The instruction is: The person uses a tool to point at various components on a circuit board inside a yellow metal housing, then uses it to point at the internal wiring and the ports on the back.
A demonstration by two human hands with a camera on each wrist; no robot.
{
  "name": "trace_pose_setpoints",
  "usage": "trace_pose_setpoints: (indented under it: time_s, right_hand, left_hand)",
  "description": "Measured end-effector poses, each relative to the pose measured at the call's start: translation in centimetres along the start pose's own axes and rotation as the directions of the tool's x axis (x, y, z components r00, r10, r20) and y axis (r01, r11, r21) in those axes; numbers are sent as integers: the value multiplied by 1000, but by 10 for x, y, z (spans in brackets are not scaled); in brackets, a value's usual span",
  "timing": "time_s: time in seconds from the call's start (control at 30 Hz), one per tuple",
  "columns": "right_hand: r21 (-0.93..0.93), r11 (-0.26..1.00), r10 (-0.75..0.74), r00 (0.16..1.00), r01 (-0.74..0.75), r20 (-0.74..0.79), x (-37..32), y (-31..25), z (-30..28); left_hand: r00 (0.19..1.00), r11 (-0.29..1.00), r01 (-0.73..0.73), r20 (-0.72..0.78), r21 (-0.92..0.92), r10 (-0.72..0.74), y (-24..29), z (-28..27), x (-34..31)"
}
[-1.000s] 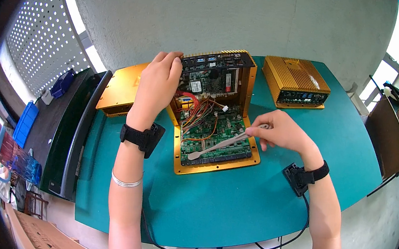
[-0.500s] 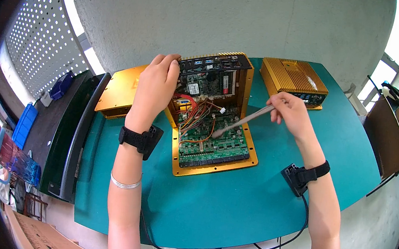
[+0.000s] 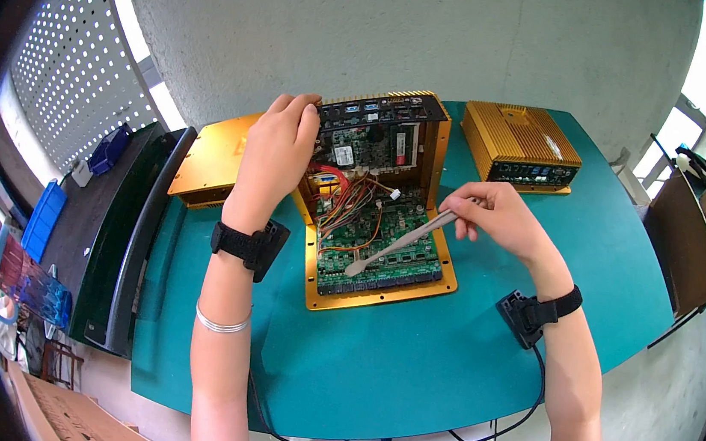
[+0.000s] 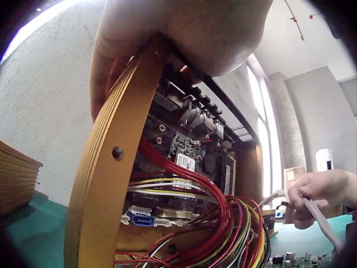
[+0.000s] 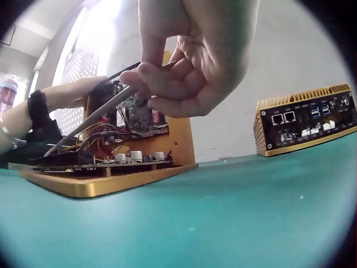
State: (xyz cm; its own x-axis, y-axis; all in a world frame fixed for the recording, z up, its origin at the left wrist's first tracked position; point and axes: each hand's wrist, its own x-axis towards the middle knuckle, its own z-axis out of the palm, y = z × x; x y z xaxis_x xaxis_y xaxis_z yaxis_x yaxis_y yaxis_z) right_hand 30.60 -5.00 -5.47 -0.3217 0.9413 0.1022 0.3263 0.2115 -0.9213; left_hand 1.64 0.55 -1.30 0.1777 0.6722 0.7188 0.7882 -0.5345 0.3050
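Observation:
My left hand (image 3: 279,148) grips the top left corner of the gold upright case half (image 3: 435,156), its fingers curled over the edge in the left wrist view. Ports and a circuit board show inside that half. In front lies the gold base plate (image 3: 379,299) carrying a green circuit board (image 3: 405,260). Bundled coloured wires (image 4: 217,206) run between the two halves. Thumb and fingers of my right hand (image 3: 499,221) pinch a slim grey stick tool (image 3: 402,241) with a widened, flattened tip. Its tip lies over the front left of the green board.
Another gold finned box (image 3: 520,148) with a port panel sits at the back right of the green table (image 3: 337,374). A flat gold box (image 3: 214,154) is behind my left forearm. A dark shelf (image 3: 117,256) borders the table's left; cables trail from both wrist straps.
The right hand lifted the tool back toward the board's middle and up to the right, then brought it down to the front left again. The left hand keeps its hold.

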Motion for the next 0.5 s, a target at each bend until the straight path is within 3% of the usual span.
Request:
trace_pose_setpoints:
  time_s: [0.23,0.33,0.5]
  right_hand:
    - [157,987,-14,988,-11,156,-4,-9,3]
    - [99,995,-33,980,14,194,-6,-10,9]
    - [32,999,-11,996,8,84,-4,-13,6]
  left_hand:
    - [1000,1000,8,-2,-2,-8,2,0,0]
    - [1000,1000,12,6,-3,-12,3,-1,0]
    - [1000,1000,6,-1,-2,-6,1,0,0]
